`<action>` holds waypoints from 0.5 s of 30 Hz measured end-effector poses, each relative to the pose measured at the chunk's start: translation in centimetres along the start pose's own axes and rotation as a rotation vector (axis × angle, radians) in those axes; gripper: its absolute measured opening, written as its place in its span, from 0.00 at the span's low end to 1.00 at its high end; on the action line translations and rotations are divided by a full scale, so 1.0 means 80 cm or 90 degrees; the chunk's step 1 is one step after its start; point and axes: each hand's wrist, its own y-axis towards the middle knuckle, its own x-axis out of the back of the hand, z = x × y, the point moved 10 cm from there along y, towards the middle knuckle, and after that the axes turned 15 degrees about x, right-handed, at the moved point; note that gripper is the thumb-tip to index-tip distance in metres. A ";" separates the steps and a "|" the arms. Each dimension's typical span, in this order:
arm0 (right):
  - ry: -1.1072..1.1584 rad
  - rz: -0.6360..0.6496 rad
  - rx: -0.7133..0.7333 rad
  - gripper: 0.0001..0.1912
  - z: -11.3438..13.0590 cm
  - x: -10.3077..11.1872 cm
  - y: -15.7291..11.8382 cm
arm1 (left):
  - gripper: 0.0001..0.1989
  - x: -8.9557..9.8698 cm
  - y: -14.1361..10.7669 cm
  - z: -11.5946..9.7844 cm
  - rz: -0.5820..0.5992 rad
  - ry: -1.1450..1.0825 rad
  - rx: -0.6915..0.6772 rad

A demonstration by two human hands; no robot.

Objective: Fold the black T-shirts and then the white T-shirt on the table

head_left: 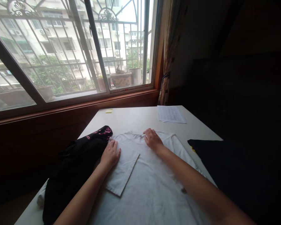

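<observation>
A white T-shirt (140, 187) lies spread over the table, its collar at the far end. Its left sleeve is folded inward across the body. My left hand (110, 153) rests flat on that folded sleeve near the shoulder, fingers stretched out and slightly apart. At the collar, my right hand (152, 139) has its fingers bent and closed on the neckline fabric. A small dark mark shows on the shirt beside my right forearm. The forearm hides part of the shirt's right side.
Black clothing (70, 168) with pink print is heaped on the left, touching the shirt. Dark cloth (224, 168) lies at the right edge. Printed sheets (170, 114) and a yellow slip (109, 111) sit at the far end of the white table (131, 117). A window stands beyond.
</observation>
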 end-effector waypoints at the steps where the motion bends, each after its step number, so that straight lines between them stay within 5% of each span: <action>1: -0.049 0.002 -0.029 0.12 -0.017 0.013 -0.020 | 0.24 -0.001 0.001 0.000 -0.003 -0.003 0.004; 8: -0.178 0.067 -0.205 0.13 -0.083 0.047 -0.137 | 0.24 -0.006 0.009 -0.004 0.006 0.004 0.037; 15: -0.152 0.086 -0.295 0.19 -0.089 0.059 -0.165 | 0.24 0.000 0.011 -0.003 -0.005 0.026 0.093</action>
